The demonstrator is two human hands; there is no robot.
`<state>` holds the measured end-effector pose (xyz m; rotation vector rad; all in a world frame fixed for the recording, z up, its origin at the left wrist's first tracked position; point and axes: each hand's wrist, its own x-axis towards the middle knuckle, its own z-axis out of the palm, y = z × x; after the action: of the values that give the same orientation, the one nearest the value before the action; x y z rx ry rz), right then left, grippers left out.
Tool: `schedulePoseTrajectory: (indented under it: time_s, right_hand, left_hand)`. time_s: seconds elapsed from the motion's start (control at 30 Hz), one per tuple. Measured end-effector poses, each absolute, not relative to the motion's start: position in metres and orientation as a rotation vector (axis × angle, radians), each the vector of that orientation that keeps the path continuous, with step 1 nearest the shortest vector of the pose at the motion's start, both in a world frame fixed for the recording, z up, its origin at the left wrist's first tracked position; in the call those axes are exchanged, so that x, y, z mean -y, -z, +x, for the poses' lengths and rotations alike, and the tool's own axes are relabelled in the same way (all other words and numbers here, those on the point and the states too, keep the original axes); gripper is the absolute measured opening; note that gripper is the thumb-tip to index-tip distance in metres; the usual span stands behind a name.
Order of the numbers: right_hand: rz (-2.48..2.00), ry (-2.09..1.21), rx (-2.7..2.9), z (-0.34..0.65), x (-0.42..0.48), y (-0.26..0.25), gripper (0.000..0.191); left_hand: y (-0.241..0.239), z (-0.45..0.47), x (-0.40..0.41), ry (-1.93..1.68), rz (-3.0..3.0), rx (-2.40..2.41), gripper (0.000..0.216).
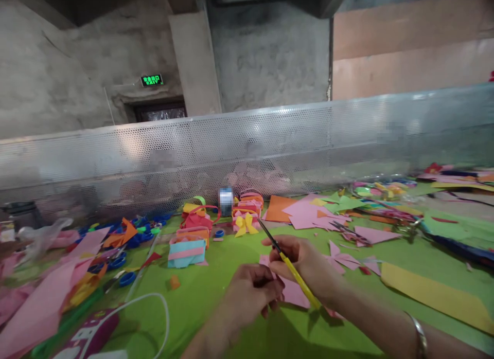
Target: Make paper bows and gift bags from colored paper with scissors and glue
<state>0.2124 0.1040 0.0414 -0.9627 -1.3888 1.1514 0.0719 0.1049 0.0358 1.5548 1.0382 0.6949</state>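
My right hand is closed round a slim yellow-handled tool. Its thin dark tip points up and away from me, and its exact kind is unclear. Beside it, my left hand has its fingers curled and pressed together; whatever they may hold is hidden. A piece of pink paper shows behind and below both hands, over the green tabletop. Farther back stand small folded paper pieces, among them a blue one with a pink band and a yellow bow.
Pink paper sheets, blue rings and a white cable lie at the left. To the right are a yellow paper strip, scissors and coloured scraps. A perforated metal panel runs along the back.
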Motion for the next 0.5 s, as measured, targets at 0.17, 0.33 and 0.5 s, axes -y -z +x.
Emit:
schedulePoseTrajectory:
  time_s: [0.17, 0.33, 0.5]
  right_hand:
    - [-0.941, -1.154, 1.279, 0.2144, -0.1055, -0.043, 0.036]
    - [-0.911, -1.213, 1.191, 0.2154, -0.1044, -0.0455, 0.036]
    - [-0.91, -1.239, 1.168, 0.2151, -0.1039, -0.0453, 0.038]
  left_hand:
    - [-0.037, 0.0728, -0.1058, -0.719, 1.532, -1.065, 0.022]
    - [-0.0331, 0.071, -0.1093, -0.787, 1.442, -1.055, 0.021]
    - [-0.0343, 0.071, -0.1084, -0.812, 1.436, -1.042, 0.022]
